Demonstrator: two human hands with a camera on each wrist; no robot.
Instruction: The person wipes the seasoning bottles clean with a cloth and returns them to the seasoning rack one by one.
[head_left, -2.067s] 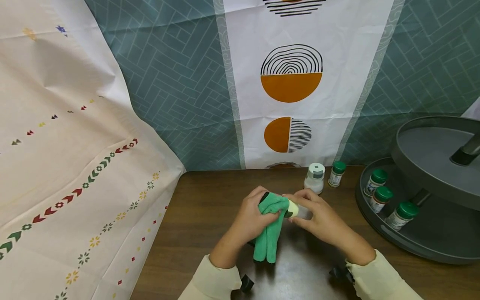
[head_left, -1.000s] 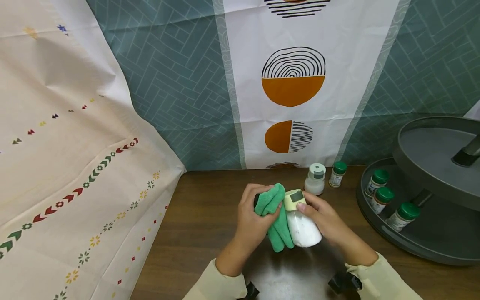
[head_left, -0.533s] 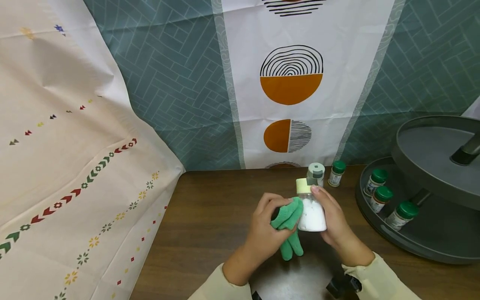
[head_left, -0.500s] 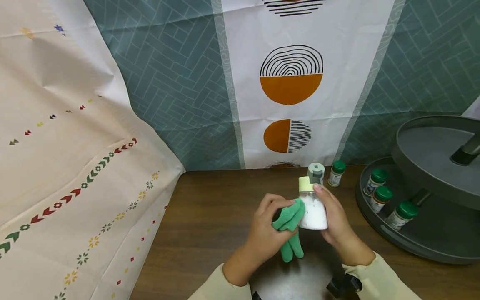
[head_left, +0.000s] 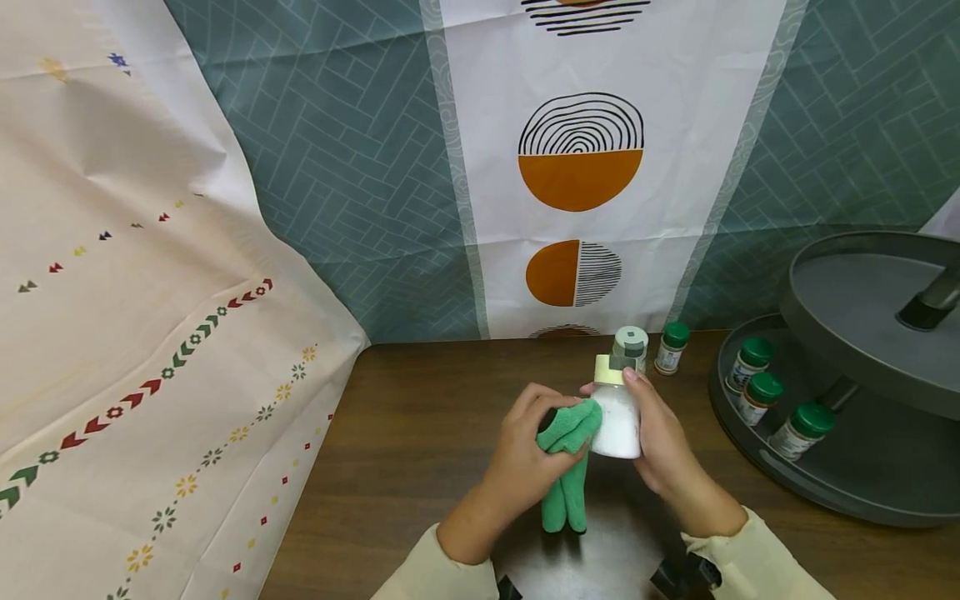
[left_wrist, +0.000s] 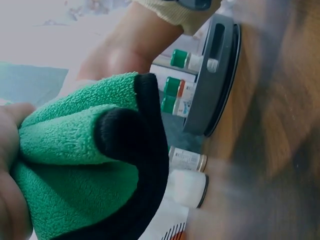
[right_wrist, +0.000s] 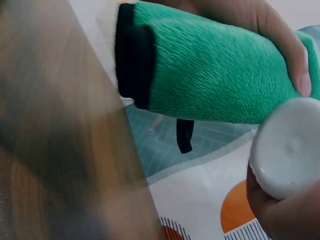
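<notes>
My left hand grips a folded green cloth with black edging, pressed against the side of a jar. In the left wrist view the cloth fills much of the foreground, its black border facing the camera. My right hand holds that clear jar of white contents upright; it has a pale yellow cap with a dark patch. From the right wrist view the jar's round bottom shows, next to the cloth. Both hands are above the table.
Behind the held jar stands a white-capped jar, beside a green-capped spice jar. At right is a two-tier dark grey stand with several green-capped jars on its lower tier. A patterned cloth hangs at left. The table is brown wood.
The jar has gone from lying tilted in the right hand to upright, its cap now on top. The cloth has shifted right with the left hand, along the jar's side.
</notes>
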